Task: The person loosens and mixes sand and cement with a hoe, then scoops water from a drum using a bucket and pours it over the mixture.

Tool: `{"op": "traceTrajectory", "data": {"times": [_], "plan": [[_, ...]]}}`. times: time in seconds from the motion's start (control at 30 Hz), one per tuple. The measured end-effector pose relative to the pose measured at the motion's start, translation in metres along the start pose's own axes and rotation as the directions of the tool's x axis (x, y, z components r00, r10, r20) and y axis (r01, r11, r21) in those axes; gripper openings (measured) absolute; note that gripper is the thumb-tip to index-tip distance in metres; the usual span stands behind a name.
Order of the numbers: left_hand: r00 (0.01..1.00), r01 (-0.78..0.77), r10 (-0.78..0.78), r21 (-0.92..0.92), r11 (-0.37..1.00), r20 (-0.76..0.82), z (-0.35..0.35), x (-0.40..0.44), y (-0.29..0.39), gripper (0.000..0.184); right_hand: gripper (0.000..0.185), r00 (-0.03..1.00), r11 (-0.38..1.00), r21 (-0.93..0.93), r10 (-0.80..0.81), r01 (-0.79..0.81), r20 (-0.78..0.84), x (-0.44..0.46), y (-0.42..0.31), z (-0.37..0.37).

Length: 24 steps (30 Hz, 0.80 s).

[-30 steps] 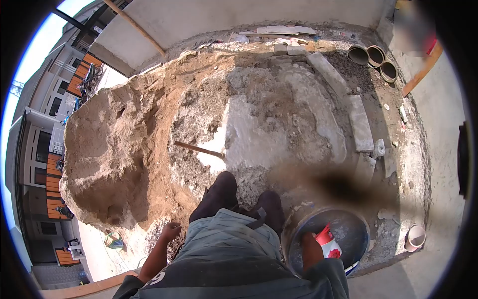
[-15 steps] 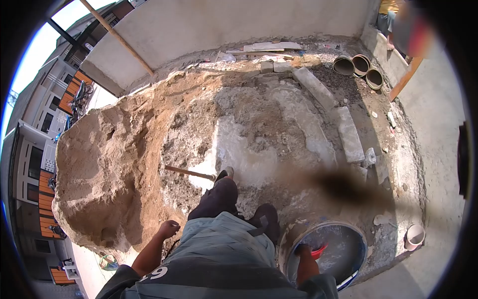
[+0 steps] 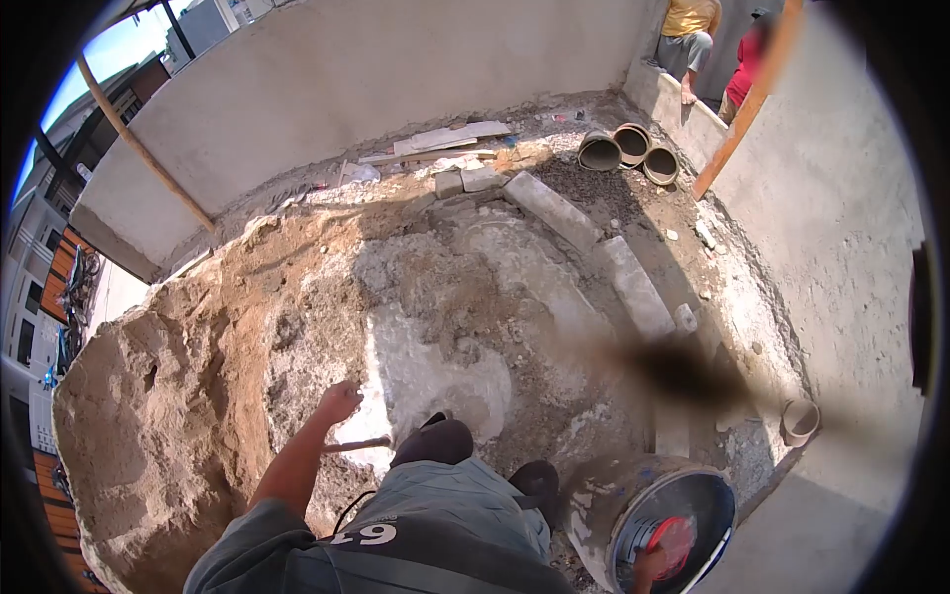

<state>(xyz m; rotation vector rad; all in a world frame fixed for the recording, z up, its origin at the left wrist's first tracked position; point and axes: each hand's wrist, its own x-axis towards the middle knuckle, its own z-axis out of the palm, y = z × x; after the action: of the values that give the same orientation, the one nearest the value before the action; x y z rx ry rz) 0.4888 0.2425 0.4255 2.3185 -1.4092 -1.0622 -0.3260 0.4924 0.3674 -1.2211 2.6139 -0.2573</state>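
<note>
My right hand (image 3: 648,568) grips a small red pail (image 3: 677,556) at its rim, inside the large drum (image 3: 606,503) at the lower right. The drum holds greyish water, and its outside is smeared with mortar. The pail is tilted, its round red mouth facing up. Raised out to the left over the heap, my left hand (image 3: 339,404) has its fingers curled and nothing visible in them. Just below it, a wooden tool handle (image 3: 358,445) lies near my foot; the tool's head is hidden. Around my feet spreads a sand and cement heap (image 3: 327,337) with a wet, pale patch (image 3: 435,371).
Long concrete blocks (image 3: 633,287) border the heap on the right. Several pipe sections (image 3: 631,146) stand near the back corner, another (image 3: 800,423) by the right wall. Boards (image 3: 450,139) lie along the back wall. Two people (image 3: 690,45) are at the low wall, upper right.
My left hand has swung up and forward over the heap. The red pail now shows its round mouth in the drum. The view has shifted right, and the people beyond the low wall show more clearly.
</note>
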Motion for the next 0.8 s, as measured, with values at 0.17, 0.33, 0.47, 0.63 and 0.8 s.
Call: {"op": "traceTrajectory", "data": {"times": [0.17,0.33,0.47,0.63,0.8], "plan": [[0.966,-0.101,-0.051,-0.552,0.827,-0.253,-0.173,0.146,0.051,0.059,0.044,0.991,0.97,-0.214,0.091,-0.111,-0.103,-0.021,-0.055,-0.082],[0.902,-0.379,-0.037,-0.831,0.407,-0.43,-0.289,0.186,0.106,0.051,0.044,0.999,0.917,-0.4,-0.01,-0.008,-0.043,-0.047,-0.128,-0.18],[0.964,-0.146,-0.079,-0.757,0.637,-0.252,-0.219,0.214,0.048,0.04,0.043,0.989,0.896,-0.419,-0.148,0.145,0.027,-0.05,-0.215,-0.23],[0.892,0.436,-0.281,-0.511,0.741,0.354,-0.034,0.189,-0.083,0.04,0.038,0.848,0.733,-0.452,-0.518,0.508,0.113,-0.046,-0.294,-0.242],[0.902,0.06,-0.13,0.178,0.982,0.412,0.049,0.106,-0.145,0.048,0.02,0.618,0.537,-0.311,-0.72,0.784,0.315,-0.016,-0.386,-0.193]]}}
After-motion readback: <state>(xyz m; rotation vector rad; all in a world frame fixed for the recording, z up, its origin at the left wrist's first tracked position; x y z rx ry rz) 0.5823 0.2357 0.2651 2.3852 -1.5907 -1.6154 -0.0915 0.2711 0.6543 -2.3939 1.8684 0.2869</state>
